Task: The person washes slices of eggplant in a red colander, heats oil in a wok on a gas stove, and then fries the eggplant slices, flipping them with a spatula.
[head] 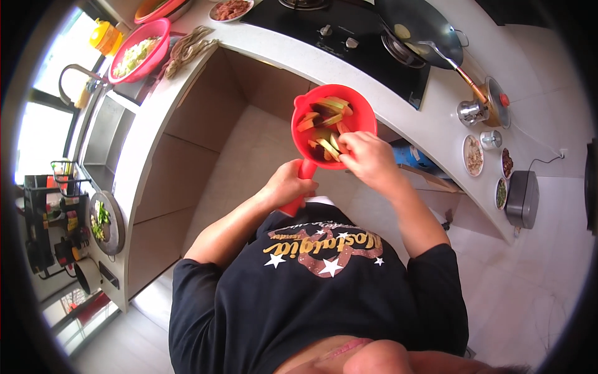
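Note:
A red plastic water ladle (pixel 369 110) is held over the floor in front of my body. My left hand (pixel 292 184) is wrapped around its handle (pixel 307 170). Cut vegetable pieces (pixel 327 110) with pale green flesh, perhaps eggplant, lie in the ladle's bowl. The fingers of my right hand (pixel 371 159) reach over the near right rim into the bowl and pinch at the slices (pixel 334 141) there. My fingers partly hide the pieces under them.
A wok (pixel 437 28) with a spatula (pixel 460 72) and a few slices sits on the gas cooktop (pixel 336 39). Small plates of ingredients (pixel 473 155) line the right counter. A pink basin (pixel 161 44) stands by the sink (pixel 110 131). A round chopping board (pixel 114 219) holds chopped greens.

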Demonstrator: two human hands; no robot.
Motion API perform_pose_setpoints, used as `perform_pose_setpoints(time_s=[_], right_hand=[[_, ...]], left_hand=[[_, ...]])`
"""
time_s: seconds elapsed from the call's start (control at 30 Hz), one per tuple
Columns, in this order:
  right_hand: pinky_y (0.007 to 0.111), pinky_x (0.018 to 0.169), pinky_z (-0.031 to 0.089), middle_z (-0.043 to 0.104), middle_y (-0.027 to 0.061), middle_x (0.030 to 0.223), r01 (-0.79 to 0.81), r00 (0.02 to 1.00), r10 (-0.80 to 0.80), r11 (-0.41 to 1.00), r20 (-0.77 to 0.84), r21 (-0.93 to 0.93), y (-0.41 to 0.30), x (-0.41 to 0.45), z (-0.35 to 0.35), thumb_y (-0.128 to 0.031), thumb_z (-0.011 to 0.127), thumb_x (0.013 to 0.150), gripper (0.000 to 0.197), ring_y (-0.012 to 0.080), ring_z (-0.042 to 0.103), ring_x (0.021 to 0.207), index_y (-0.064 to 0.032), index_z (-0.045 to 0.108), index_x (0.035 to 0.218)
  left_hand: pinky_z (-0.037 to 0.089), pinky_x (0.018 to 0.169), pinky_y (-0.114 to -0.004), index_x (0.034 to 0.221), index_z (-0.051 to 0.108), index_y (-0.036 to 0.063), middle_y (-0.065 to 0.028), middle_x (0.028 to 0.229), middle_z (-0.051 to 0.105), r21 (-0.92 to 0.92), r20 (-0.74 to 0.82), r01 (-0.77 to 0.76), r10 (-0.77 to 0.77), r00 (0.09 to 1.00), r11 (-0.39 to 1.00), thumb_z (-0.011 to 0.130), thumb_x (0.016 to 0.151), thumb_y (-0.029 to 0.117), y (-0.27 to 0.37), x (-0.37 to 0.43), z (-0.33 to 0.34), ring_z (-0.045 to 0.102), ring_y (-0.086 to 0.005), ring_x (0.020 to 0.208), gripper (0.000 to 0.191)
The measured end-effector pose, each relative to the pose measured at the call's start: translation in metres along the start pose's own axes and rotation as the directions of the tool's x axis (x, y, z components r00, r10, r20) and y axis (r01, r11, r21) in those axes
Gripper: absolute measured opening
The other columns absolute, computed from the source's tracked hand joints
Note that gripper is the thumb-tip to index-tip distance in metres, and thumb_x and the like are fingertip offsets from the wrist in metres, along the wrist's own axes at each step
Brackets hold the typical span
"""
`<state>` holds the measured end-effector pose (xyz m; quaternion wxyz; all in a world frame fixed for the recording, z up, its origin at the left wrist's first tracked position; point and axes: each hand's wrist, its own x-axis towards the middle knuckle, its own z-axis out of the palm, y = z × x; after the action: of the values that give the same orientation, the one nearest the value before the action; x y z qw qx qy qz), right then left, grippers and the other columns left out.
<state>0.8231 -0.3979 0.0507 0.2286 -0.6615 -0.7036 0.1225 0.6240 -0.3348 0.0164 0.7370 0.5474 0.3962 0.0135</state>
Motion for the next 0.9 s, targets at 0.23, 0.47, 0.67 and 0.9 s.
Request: perform_pose_setpoints(time_s=[0.23,0.47,0.67,0.9], right_hand=[[0.038,0.061,0.047,0.060,0.0148,0.072,-0.183,0.977,0.179,0.983,0.117,0.021,0.001,0.003,0.038,-0.015,0.063,0.070,0.016,0.0294,0.060,0.066,-0.0028,0.056,0.079],[0.023,0.053,0.042,0.057,0.0006,0.071,-0.352,0.935,0.299,0.847,0.190,0.399,0.009,0.004,-0.004,-0.009,0.061,0.078,0.011,0.0072,0.052,0.062,-0.0026,0.057,0.086],[0.017,0.042,0.038,0.057,0.0024,0.071,-0.343,0.883,0.470,0.659,-0.011,0.669,0.077,0.016,-0.079,-0.006,0.056,0.082,0.010,0.0046,0.052,0.053,-0.0023,0.054,0.091],[0.033,0.054,0.046,0.060,0.0093,0.072,-0.378,0.788,0.293,0.925,-0.542,-0.050,0.223,0.082,-0.156,-0.009,0.060,0.077,0.012,0.0191,0.059,0.057,-0.0033,0.054,0.086]], left_hand=[[0.047,0.044,-0.027,0.097,0.050,-0.0039,-0.0076,0.068,0.055,0.014,-0.016,0.020,-0.020,1.000,1.000,0.062,0.074,0.010,-0.033,-0.026,-0.005,0.056,-0.0158,0.050,0.030],[0.047,0.042,-0.029,0.094,0.049,-0.0053,-0.0089,0.067,0.058,-0.099,0.021,-0.032,0.034,0.999,0.995,0.061,0.074,0.009,-0.051,-0.025,-0.003,0.057,-0.0172,0.047,0.027],[0.046,0.043,-0.028,0.094,0.050,-0.0030,-0.0060,0.066,0.055,-0.124,0.006,-0.146,0.148,0.989,0.982,0.064,0.073,0.011,-0.047,0.001,0.008,0.055,-0.0146,0.050,0.029],[0.047,0.043,-0.028,0.088,0.050,-0.0010,-0.0067,0.064,0.054,-0.181,-0.116,-0.046,0.025,0.993,0.982,0.064,0.075,0.010,-0.025,0.042,0.028,0.055,-0.0161,0.047,0.022]])
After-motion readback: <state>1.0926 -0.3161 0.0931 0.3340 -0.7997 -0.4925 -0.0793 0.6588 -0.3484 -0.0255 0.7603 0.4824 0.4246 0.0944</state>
